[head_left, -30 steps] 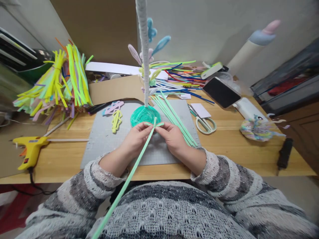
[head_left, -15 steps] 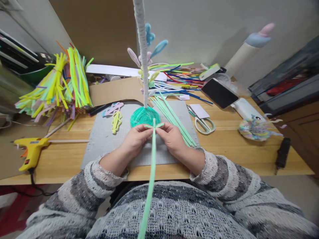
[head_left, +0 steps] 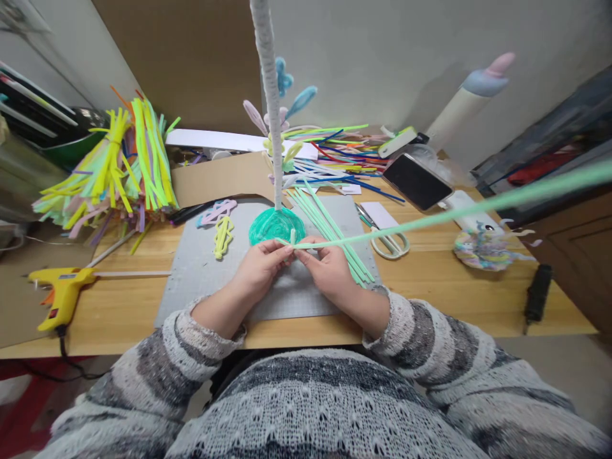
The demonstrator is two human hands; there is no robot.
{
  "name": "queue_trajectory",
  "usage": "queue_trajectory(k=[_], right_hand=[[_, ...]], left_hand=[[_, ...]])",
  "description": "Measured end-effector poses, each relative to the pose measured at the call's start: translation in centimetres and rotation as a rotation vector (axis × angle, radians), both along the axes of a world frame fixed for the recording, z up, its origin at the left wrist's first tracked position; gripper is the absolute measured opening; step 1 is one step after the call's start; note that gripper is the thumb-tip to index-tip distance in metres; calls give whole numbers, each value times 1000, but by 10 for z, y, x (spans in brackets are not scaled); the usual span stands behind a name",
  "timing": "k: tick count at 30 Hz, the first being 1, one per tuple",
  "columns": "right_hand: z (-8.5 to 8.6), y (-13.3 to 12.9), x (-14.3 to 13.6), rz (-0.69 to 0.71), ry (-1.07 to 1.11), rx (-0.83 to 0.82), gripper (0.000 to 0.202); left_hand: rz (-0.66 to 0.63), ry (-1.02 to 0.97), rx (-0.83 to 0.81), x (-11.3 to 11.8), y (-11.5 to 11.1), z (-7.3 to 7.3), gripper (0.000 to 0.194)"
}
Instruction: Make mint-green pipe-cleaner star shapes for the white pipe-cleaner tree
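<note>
A mint-green pipe cleaner is pinched at one end between the fingertips of my left hand and my right hand. Short ends of it stick up and to the left at the pinch; its long tail runs off to the upper right, out of view. Just behind my fingers stands a white wrapped stem on a round green base, with blue, pink and yellow pipe-cleaner shapes around it. Several loose mint-green pipe cleaners lie on the grey cutting mat, right of the base.
Scissors and a phone lie to the right. Bent yellow and purple shapes rest on the mat's left. Further left are a yellow glue gun and bundled pipe cleaners. A cardboard piece lies behind.
The long tail of the pipe cleaner has swung from hanging down toward my body to stretching out to the upper right. Both hands stay pinched in nearly the same spot.
</note>
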State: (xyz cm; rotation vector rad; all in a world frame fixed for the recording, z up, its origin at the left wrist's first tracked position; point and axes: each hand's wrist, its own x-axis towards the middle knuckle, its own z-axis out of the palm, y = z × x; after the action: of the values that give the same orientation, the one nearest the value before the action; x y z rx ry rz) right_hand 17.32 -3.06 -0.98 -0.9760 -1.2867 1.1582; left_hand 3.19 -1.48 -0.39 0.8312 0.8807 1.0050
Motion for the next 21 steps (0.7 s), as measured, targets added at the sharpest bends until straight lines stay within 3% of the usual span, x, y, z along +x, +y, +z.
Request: queue_trajectory(k=[6, 15, 21], right_hand=[[0, 0, 2, 20, -36, 56, 21], [5, 8, 12, -101, -92, 100, 13], [7, 10, 15, -46, -74, 127, 8]], left_hand=[[52, 52, 101, -2, 1, -3, 23], [82, -5, -22, -4, 1, 3, 22], [78, -40, 20, -4, 1, 3, 22]])
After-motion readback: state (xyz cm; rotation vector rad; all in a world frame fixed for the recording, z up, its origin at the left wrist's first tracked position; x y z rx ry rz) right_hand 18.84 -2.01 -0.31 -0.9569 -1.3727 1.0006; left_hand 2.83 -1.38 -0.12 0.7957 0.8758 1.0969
